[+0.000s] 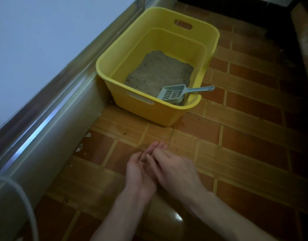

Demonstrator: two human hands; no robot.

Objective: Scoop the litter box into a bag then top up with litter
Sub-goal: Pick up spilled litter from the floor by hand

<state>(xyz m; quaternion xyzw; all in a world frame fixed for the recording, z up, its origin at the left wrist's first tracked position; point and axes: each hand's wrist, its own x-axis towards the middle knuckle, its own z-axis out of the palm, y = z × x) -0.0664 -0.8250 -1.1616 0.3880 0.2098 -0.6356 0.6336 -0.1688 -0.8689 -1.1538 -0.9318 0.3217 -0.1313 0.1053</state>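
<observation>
**Bare hands, scoop untouched**

Head view: left hand (139, 173) and right hand (174, 171) together at lower centre, fingers (160, 146) loose, gripping nothing. Yellow litter box (149, 112) upper centre on the floor, scoop (174, 93) propped inside. No bag visible; scooping now risks spilling onto tiles.

A brown tiled floor (245, 136) with pale grout lines fills the scene. Along its left edge runs a shiny metal ledge (50, 108). White scraps (79, 147) lie at its base. A pale cable (26, 202) curves at near left.
</observation>
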